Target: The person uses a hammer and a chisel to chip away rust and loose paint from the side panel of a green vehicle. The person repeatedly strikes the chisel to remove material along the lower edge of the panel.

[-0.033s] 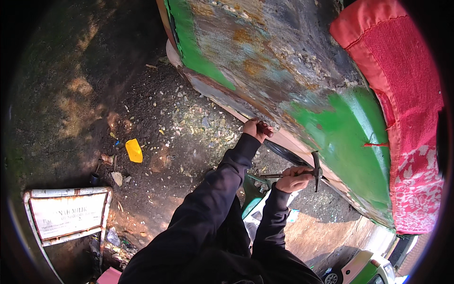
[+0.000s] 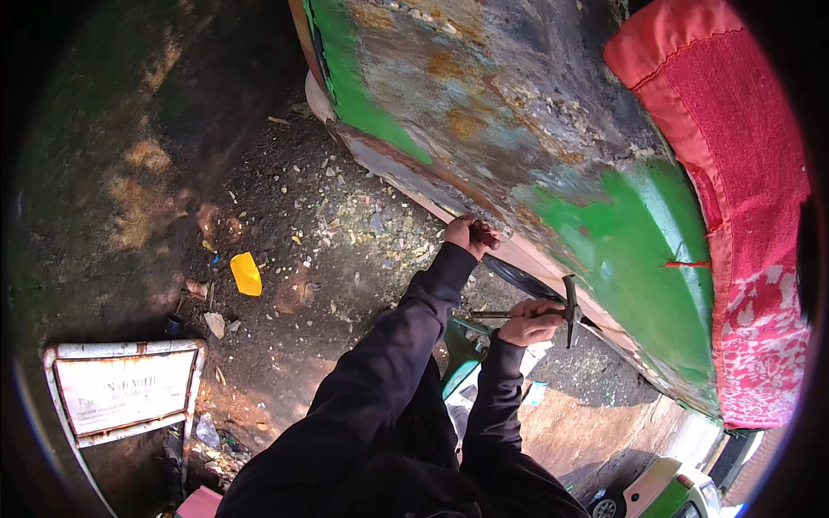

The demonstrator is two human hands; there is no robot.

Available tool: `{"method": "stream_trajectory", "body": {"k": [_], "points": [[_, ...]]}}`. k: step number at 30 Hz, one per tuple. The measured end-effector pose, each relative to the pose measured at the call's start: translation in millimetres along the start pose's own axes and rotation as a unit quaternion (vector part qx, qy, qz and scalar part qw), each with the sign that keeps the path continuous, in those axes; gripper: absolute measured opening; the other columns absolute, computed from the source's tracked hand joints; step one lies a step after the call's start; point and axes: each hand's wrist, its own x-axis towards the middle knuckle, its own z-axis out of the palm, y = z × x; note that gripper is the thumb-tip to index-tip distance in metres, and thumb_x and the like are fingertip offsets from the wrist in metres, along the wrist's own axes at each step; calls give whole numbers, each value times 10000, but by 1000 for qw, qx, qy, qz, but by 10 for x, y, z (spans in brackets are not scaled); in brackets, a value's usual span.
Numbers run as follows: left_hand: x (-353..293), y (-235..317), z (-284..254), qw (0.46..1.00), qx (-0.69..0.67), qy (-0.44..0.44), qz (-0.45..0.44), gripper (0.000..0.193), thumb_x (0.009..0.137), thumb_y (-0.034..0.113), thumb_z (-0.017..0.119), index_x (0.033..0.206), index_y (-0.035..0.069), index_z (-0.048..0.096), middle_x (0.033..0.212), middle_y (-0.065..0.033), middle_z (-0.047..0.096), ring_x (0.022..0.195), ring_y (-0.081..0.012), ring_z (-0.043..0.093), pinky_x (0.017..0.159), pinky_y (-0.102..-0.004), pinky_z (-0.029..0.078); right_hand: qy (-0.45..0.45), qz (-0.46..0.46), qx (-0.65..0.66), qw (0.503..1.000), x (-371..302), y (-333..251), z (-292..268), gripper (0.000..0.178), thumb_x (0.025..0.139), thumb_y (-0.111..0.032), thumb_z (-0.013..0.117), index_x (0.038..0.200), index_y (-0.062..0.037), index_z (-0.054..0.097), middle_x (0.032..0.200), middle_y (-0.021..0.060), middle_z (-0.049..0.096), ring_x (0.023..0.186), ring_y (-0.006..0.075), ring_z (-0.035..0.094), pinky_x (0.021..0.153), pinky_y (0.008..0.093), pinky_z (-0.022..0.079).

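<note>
My right hand [image 2: 531,323] is closed round the handle of a hammer [image 2: 570,312], close below its dark head. The thin end of the handle sticks out to the left. The head is beside the lower edge of a big vehicle body panel [image 2: 484,112], with worn green paint, rust and patches of filler. Further left, my left hand [image 2: 467,236] is closed at that same lower edge. A reddish-brown piece shows at its fingers, but its kind is hard to make out.
A red cloth [image 2: 743,173] drapes over the panel's right side. Chips litter the dirt ground around a yellow scrap [image 2: 246,274]. A rusty framed sign [image 2: 125,388] stands at lower left, a green-and-white vehicle [image 2: 665,488] at lower right. Something green [image 2: 462,358] is beside my legs.
My right hand and the hammer have shifted slightly left. My left hand stays at the panel edge.
</note>
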Motion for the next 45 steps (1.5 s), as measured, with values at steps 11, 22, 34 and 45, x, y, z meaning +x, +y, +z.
{"method": "stream_trajectory", "body": {"k": [11, 22, 34, 45], "points": [[167, 319, -162, 997, 52, -43, -22, 337, 978, 288, 302, 755, 69, 426, 671, -116, 475, 699, -381, 523, 527, -492, 407, 17, 8, -7, 1000, 13, -180, 248, 412, 982, -293, 333, 721, -3, 463, 481, 134, 415, 387, 245, 422, 414, 390, 349], [-309, 638, -235, 996, 70, 7, -59, 227, 935, 200, 465, 756, 64, 433, 649, -50, 430, 575, -186, 404, 587, -341, 398, -105, 4, -249, 963, -240, -17, 257, 546, 985, -412, 271, 637, -25, 439, 461, 19, 367, 409, 116, 366, 413, 291, 274], [-378, 589, -93, 997, 67, -11, -49, 213, 943, 189, 452, 772, 68, 416, 664, -40, 444, 577, -167, 425, 597, -346, 396, -160, 33, -234, 958, -377, -65, 239, 471, 986, -313, 289, 681, -11, 484, 468, 41, 397, 415, 135, 417, 424, 295, 327], [-311, 629, -58, 986, 53, -76, -136, 258, 953, 227, 424, 775, 40, 406, 685, -60, 428, 622, -207, 434, 662, -373, 410, -163, 42, -227, 959, -316, -168, 231, 480, 988, -321, 291, 676, -14, 487, 467, 43, 395, 411, 139, 416, 420, 300, 317]]}}
